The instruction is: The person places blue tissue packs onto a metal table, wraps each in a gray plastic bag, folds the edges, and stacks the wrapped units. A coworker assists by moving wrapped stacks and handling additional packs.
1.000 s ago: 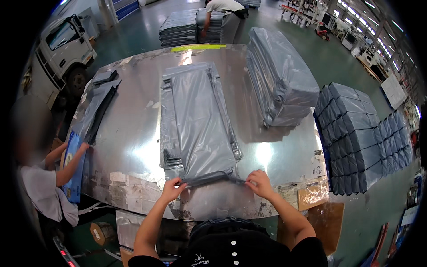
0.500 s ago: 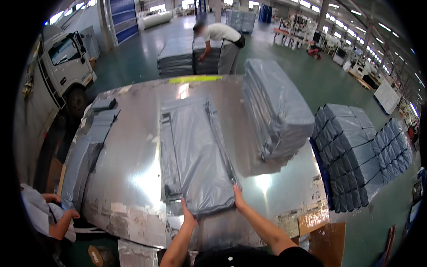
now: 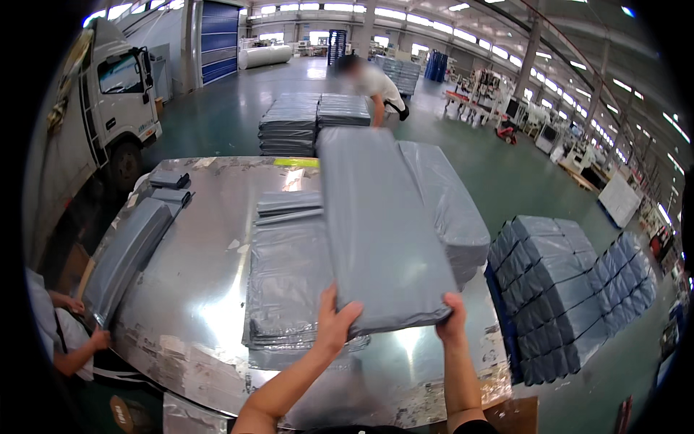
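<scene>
Between my two hands is a long grey plastic-wrapped package (image 3: 383, 231), lifted off the metal table and tilted with its far end up. My left hand (image 3: 336, 318) grips its near left corner, the thumb lying along the face. My right hand (image 3: 452, 318) is closed on the near right corner. Below and left of it, flat grey plastic bags (image 3: 289, 282) lie on the metal-topped table (image 3: 195, 275). Partly hidden behind the lifted package stands a stack of similar grey packages (image 3: 452, 202) on the table's right side.
At left, a co-worker's hands (image 3: 97, 338) touch a long grey bundle (image 3: 130, 249) along the table edge. Strapped grey bales (image 3: 549, 289) stand on a blue pallet at right. Beyond the table another person (image 3: 383, 90) bends by stacked packages (image 3: 289, 123). A truck (image 3: 108, 94) is parked left.
My hands have raised the package from the table and carried it right, uncovering the flat bags beneath. The co-worker at left has shifted slightly; the far person leans further right.
</scene>
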The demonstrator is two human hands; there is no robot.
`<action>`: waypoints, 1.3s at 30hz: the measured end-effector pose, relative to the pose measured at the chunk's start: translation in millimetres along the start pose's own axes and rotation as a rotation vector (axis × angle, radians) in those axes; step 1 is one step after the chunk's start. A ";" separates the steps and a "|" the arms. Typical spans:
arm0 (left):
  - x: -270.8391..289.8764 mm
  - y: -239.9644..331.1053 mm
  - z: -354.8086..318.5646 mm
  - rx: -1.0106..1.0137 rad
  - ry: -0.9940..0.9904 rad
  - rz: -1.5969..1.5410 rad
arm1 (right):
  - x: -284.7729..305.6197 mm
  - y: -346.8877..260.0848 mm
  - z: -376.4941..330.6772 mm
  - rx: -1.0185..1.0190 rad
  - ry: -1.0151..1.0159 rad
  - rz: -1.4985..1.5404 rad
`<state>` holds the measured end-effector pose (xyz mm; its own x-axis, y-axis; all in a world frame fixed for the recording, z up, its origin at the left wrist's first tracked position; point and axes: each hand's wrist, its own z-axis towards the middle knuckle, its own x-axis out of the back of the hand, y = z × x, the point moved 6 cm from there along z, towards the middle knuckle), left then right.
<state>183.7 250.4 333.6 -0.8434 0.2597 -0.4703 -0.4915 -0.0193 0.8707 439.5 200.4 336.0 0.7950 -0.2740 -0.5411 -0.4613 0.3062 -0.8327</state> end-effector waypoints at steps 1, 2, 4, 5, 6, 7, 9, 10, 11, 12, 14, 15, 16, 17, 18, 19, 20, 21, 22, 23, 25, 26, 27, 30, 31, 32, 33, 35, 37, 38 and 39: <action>-21.4 2.0 16.9 -0.032 -0.044 0.042 | 4.1 -23.5 12.7 0.092 -0.006 0.015; -45.8 7.3 36.4 -0.094 -0.103 0.075 | 12.9 -45.0 28.1 0.162 0.100 -0.012; -106.2 28.6 75.2 -0.126 -0.219 0.057 | 41.3 -88.9 65.9 0.191 0.071 -0.036; -136.9 40.8 85.0 -0.103 -0.269 0.016 | 50.3 -105.5 85.4 0.170 0.067 0.032; -156.5 22.7 112.0 -0.136 -0.261 0.081 | 75.1 -123.9 111.9 0.231 0.117 0.038; -161.0 1.6 144.7 -0.167 -0.225 0.167 | 53.8 -131.8 125.6 0.188 0.038 0.019; -182.5 -19.1 171.2 -0.044 -0.196 0.237 | 76.7 -142.2 156.5 0.236 0.153 -0.016; -189.2 -26.9 182.4 0.017 -0.182 0.271 | 87.1 -140.4 172.1 0.200 0.192 -0.050; -192.2 -39.6 189.1 0.089 -0.180 0.271 | 97.6 -136.2 185.7 0.164 0.235 -0.084; -195.8 -60.7 188.3 0.172 -0.186 0.271 | 116.1 -131.0 196.1 0.128 0.291 -0.120; -203.8 -101.2 191.6 0.221 -0.164 0.284 | 145.5 -119.4 218.9 0.119 0.373 -0.168; -204.7 -121.3 198.1 0.185 -0.128 0.309 | 149.4 -114.2 229.9 0.110 0.403 -0.180; -200.7 -130.4 209.5 0.152 -0.095 0.344 | 140.1 -117.5 238.5 0.110 0.297 -0.208; -199.3 -133.0 215.1 0.093 -0.142 0.384 | 145.9 -113.7 242.9 0.099 0.344 -0.222; -202.7 -134.5 215.7 0.039 -0.194 0.409 | 157.1 -115.0 246.8 0.092 0.396 -0.250; -205.5 -135.1 214.1 -0.017 -0.244 0.433 | 166.7 -117.0 249.7 0.084 0.445 -0.278; -220.3 -133.9 208.1 -0.050 -0.305 0.462 | 210.7 -131.6 256.3 0.104 0.586 -0.362; -214.1 -132.2 206.4 -0.100 -0.345 0.486 | 218.7 -137.8 254.4 0.189 0.626 -0.549; -206.0 -129.1 204.8 -0.153 -0.380 0.505 | 218.0 -144.5 252.1 0.277 0.655 -0.742; -195.6 -124.3 200.5 -0.206 -0.409 0.522 | 211.2 -147.7 248.5 0.367 0.672 -0.940; -149.3 -118.3 175.4 -0.033 -0.397 0.469 | 179.5 -123.5 209.6 0.669 0.726 -1.215; -128.9 -111.0 157.6 0.036 -0.381 0.425 | 175.9 -101.2 188.9 0.744 0.750 -1.244; -101.2 -121.1 146.5 0.088 -0.415 0.375 | 169.4 -65.9 167.1 0.820 0.752 -1.256; -9.0 -151.9 75.9 0.271 -0.433 0.409 | 180.8 88.1 72.6 0.486 0.386 -1.433; 31.5 -163.2 48.9 0.358 -0.393 0.520 | 176.4 141.6 30.8 0.387 0.259 -1.457; 74.1 -175.2 19.5 0.455 -0.354 0.623 | 168.9 187.8 -14.4 0.302 0.180 -1.461; 104.2 -181.4 -10.7 0.466 -0.347 0.662 | 191.9 241.5 -46.3 0.080 -0.043 -1.493; 198.6 -175.2 -98.8 0.612 -0.145 0.662 | 98.0 275.0 -139.9 0.140 -0.404 -1.552; 241.2 -149.9 -177.9 0.752 0.052 0.553 | 43.7 271.3 -185.2 0.285 -0.644 -1.621; 257.9 -135.3 -214.0 0.793 0.148 0.501 | 31.6 276.8 -199.9 0.296 -0.725 -1.620; 275.3 -128.2 -244.4 0.739 0.232 0.481 | 17.4 283.2 -213.2 0.314 -0.816 -1.610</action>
<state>-38.5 88.4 57.4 -0.9832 0.1813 0.0197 0.1213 0.5695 0.8130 238.7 87.9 65.9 0.3552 -0.0094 0.9347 0.8618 0.3908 -0.3235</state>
